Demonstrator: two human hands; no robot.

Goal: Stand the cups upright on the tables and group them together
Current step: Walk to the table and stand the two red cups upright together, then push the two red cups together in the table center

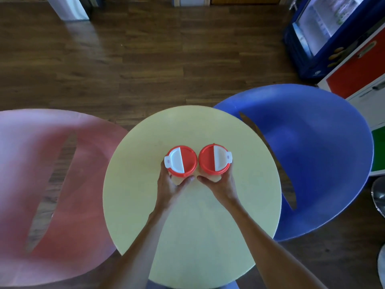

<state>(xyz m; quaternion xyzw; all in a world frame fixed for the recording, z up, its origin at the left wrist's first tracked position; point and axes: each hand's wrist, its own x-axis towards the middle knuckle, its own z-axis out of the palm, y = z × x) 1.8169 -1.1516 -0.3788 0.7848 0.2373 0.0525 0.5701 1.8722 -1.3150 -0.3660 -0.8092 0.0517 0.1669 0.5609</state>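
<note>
Two cups with red lids and white flip tabs stand upright side by side at the middle of a round pale-yellow table (239,205). My left hand (173,186) wraps the left cup (183,160) from the near side. My right hand (220,184) wraps the right cup (212,159) the same way. The lids almost touch. The cups' pale bodies are mostly hidden under the lids and my fingers.
A pink chair (41,184) stands to the left of the table and a blue chair (312,159) to the right. Dark wooden floor lies beyond. A blue glass-door fridge (325,32) and a red-and-white cabinet (362,74) stand at the far right.
</note>
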